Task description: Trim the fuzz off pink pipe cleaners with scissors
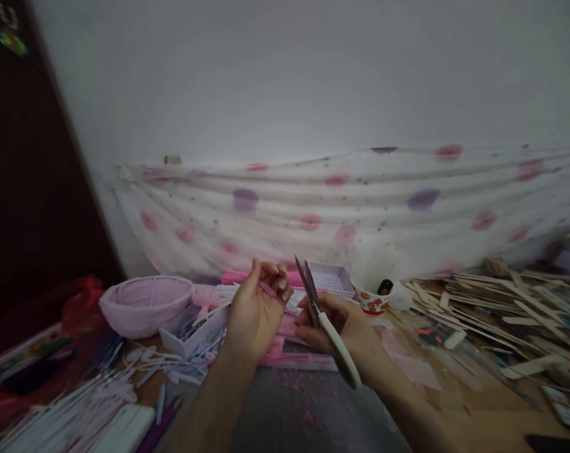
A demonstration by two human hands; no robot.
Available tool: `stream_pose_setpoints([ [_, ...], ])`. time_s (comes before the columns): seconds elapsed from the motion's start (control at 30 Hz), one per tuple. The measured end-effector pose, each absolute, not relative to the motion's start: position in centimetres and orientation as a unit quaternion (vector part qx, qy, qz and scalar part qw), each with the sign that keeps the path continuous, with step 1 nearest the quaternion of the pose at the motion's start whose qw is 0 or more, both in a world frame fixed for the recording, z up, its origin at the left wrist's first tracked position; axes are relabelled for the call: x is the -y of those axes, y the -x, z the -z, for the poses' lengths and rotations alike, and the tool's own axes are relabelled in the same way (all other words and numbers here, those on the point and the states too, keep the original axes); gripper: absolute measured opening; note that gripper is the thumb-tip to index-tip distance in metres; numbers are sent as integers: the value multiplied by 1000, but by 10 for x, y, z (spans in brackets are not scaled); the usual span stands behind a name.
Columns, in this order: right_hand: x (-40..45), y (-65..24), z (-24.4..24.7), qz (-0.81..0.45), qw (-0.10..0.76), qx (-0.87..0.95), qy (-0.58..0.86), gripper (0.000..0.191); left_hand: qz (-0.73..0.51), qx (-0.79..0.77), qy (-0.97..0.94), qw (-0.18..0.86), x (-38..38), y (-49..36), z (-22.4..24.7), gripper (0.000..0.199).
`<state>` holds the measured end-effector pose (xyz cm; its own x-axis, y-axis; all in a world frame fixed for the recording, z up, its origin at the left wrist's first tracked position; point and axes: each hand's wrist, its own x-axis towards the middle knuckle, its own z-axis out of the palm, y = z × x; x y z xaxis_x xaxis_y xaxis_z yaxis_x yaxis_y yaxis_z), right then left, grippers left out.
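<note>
My right hand [336,321] holds a pair of scissors [332,340] with white handles, its blades slightly apart and pointing up and away. To its left, my left hand [259,314] is turned palm up with curled fingers. A thin pink piece [268,289], probably pipe cleaner, shows in those fingers; its ends are hidden. Behind the hands lie bright pink pipe cleaners [235,277]. Fluffy pink pieces [275,349] sit between and below my wrists. Pink trimmings are scattered over a dark grey mat [285,409] under my forearms.
On the left stand a pale pink basket [146,305] and a white box [185,343] of small parts. A tray of beads [332,280] and a patterned paper cup [374,302] are behind my right hand. Wooden sticks [483,308] cover the right side. A spotted cloth [285,207] hangs behind.
</note>
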<state>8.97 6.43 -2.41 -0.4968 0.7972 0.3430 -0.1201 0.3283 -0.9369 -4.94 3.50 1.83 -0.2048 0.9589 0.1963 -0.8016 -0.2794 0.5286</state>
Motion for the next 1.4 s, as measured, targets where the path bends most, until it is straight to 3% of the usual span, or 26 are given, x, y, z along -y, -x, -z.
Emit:
stream_pose_setpoints([
  [0.2, -66, -92, 23, -496, 455, 689, 269, 27, -762, -209, -276, 547, -38, 51, -16, 27],
  [0.43, -66, -103, 10, -441, 465, 700, 314, 26, -800, -327, -376, 335, -49, 69, -5, 27],
  [0.6, -68, -108, 7, -438, 475, 699, 306, 24, -798, -357, -405, 269, -51, 83, -4, 29],
  [0.87, -71, -112, 5, -459, 470, 696, 291, 27, -818, -316, -379, 296, -46, 83, -8, 31],
  [1.23, -85, -136, 10, -486, 419, 717, 271, 32, -751, -256, -305, 527, -36, 87, -17, 32],
  [1.33, -83, -136, 7, -471, 418, 727, 274, 30, -763, -252, -328, 497, -39, 85, -15, 31],
  [1.4, -81, -135, 5, -449, 421, 737, 278, 29, -784, -271, -374, 415, -42, 85, -12, 29],
])
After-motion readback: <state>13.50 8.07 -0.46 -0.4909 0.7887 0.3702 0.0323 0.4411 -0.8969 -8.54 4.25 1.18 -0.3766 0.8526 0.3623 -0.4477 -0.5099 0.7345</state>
